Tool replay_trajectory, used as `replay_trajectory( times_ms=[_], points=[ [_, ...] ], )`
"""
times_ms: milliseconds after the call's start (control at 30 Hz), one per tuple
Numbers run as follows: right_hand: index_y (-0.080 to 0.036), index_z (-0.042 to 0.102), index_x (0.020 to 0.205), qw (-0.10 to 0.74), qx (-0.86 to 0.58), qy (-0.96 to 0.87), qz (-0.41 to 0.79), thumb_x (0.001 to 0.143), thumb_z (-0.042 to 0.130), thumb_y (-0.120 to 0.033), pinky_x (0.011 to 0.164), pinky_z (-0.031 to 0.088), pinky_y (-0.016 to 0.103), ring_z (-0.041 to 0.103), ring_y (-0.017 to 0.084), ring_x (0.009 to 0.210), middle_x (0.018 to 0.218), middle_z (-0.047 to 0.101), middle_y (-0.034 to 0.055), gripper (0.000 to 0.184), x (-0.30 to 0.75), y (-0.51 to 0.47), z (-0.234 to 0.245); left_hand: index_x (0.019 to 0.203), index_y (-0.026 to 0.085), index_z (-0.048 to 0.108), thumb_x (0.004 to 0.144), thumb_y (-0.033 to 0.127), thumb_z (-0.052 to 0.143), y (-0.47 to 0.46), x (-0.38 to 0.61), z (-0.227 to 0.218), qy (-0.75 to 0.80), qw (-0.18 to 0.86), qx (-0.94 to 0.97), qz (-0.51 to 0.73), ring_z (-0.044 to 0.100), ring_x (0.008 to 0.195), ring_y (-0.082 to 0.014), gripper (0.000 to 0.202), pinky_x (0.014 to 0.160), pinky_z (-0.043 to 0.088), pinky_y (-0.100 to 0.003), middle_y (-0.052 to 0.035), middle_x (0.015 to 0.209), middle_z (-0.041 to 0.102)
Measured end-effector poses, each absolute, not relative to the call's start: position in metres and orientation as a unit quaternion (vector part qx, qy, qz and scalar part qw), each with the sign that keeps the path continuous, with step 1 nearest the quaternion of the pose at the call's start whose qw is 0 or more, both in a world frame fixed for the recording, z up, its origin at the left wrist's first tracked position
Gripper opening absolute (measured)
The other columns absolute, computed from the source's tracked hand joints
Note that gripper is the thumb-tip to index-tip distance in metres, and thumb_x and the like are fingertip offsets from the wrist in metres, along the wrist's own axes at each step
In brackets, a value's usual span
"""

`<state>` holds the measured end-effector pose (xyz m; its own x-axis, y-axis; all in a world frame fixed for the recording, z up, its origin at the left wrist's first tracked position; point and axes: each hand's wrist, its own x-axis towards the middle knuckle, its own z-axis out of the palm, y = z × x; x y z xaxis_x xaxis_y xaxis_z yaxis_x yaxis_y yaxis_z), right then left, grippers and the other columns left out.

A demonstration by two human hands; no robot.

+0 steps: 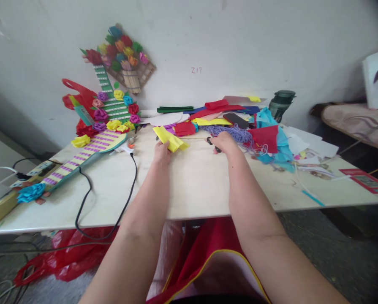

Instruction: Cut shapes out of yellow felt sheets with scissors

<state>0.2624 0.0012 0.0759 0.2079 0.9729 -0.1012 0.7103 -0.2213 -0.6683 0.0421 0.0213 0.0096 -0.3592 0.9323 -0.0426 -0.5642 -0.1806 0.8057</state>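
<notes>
My left hand (162, 153) is closed on a folded piece of yellow paper (170, 139), held over the middle of the table. The paper looks like crepe paper and sticks up past my fingers. To the right, my right hand (224, 142) grips a pair of scissors (209, 140) by the dark handles; the blades are hard to make out. Beyond that hand lies a tangle of purple shredded paper (231, 133), with a dark phone (236, 120) behind it. Red paper (184, 128) rests just past the yellow piece.
A glue gun (127, 147) with a black cord lies left on the table (195, 190). Behind it stand flower-trimmed striped shapes (114, 105). Coloured sheets pile along the wall, near a dark green bottle (281, 103). Blue paper (282, 143) and scraps lie right.
</notes>
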Motion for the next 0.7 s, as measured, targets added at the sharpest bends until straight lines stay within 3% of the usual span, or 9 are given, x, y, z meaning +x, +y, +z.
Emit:
replay_trajectory(
  times_ms=[133, 167, 267, 400, 600, 700],
  points=[
    [-0.017, 0.051, 0.074, 0.497, -0.598, -0.416, 0.470, 0.081, 0.062, -0.035, 0.034, 0.033, 0.017, 0.056, 0.011, 0.041, 0.048, 0.056, -0.0005, 0.022, 0.237, -0.006, 0.080, 0.086, 0.015, 0.062, 0.069, 0.002, 0.054, 0.024, 0.041, 0.007, 0.378, 0.510, 0.245, 0.733, 0.068, 0.081, -0.0197, 0.023, 0.075, 0.056, -0.031, -0.0058, 0.079, 0.070],
    [-0.017, 0.049, 0.072, 0.521, -0.545, -0.383, 0.534, 0.084, 0.059, -0.037, 0.033, 0.032, 0.016, 0.055, 0.009, 0.041, 0.050, 0.058, -0.0007, 0.025, 0.229, -0.009, 0.080, 0.087, 0.015, 0.062, 0.069, 0.002, 0.054, 0.024, 0.040, 0.007, 0.377, 0.509, 0.247, 0.733, 0.068, 0.079, -0.0191, 0.023, 0.074, 0.057, -0.030, -0.0051, 0.078, 0.070],
    [-0.017, 0.050, 0.071, 0.526, -0.459, -0.337, 0.632, 0.087, 0.056, -0.040, 0.033, 0.034, 0.014, 0.053, 0.006, 0.040, 0.051, 0.058, -0.0014, 0.029, 0.208, -0.013, 0.077, 0.086, 0.015, 0.062, 0.068, 0.004, 0.055, 0.025, 0.039, 0.005, 0.374, 0.506, 0.255, 0.734, 0.068, 0.079, -0.0189, 0.022, 0.075, 0.056, -0.030, -0.0052, 0.079, 0.070],
    [-0.016, 0.053, 0.074, 0.488, -0.434, -0.365, 0.663, 0.085, 0.060, -0.035, 0.031, 0.034, 0.014, 0.052, 0.006, 0.038, 0.053, 0.062, -0.0016, 0.023, 0.205, -0.011, 0.068, 0.082, 0.015, 0.062, 0.068, 0.005, 0.056, 0.024, 0.038, 0.007, 0.392, 0.498, 0.259, 0.728, 0.067, 0.085, -0.0215, 0.018, 0.077, 0.056, -0.034, -0.0071, 0.085, 0.069],
    [-0.013, 0.058, 0.082, 0.414, -0.415, -0.510, 0.630, 0.076, 0.070, -0.038, 0.027, 0.020, 0.015, 0.054, 0.007, 0.037, 0.057, 0.066, 0.0034, 0.029, 0.222, -0.002, 0.060, 0.085, 0.014, 0.061, 0.068, 0.006, 0.055, 0.022, 0.039, 0.008, 0.392, 0.495, 0.264, 0.729, 0.067, 0.088, -0.0230, 0.020, 0.079, 0.055, -0.037, -0.0087, 0.089, 0.070],
    [-0.015, 0.057, 0.086, 0.403, -0.432, -0.547, 0.593, 0.074, 0.072, -0.041, 0.028, 0.020, 0.015, 0.055, 0.008, 0.039, 0.058, 0.066, 0.0026, 0.033, 0.224, -0.001, 0.058, 0.086, 0.014, 0.062, 0.069, 0.005, 0.053, 0.022, 0.040, 0.008, 0.382, 0.503, 0.261, 0.730, 0.067, 0.087, -0.0222, 0.021, 0.079, 0.055, -0.036, -0.0083, 0.088, 0.070]
  ],
)
